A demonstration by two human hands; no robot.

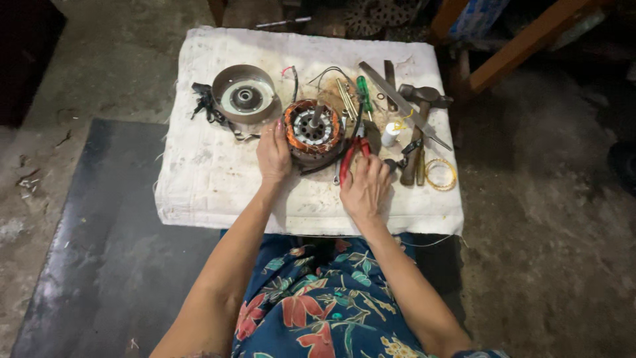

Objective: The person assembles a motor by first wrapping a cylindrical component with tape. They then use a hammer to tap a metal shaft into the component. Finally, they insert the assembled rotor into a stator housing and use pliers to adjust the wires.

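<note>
at the frame's centre the left hand (273, 154) braces the copper-wound stator (313, 130) on the cloth-covered table (199, 179), fingers pressed to its side. the right hand (364, 185) grips red-handled pliers (352, 151) beside it. work best with the stator pinned firmly and the pliers moved gently, sparing the windings.

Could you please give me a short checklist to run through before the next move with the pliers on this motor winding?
1. Left hand steadies the motor stator: ok, it rests against the stator's left side.
2. Right hand has the red-handled pliers: ok, closed around the handles.
3. Plier tips placed on the right wire: cannot tell, tips hidden by the stator's edge.
4. Stator sits flat on the white cloth: ok.
5. Hammer and file clear of the hands: ok, they lie to the right.
6. Copper coils undamaged: cannot tell.
</note>
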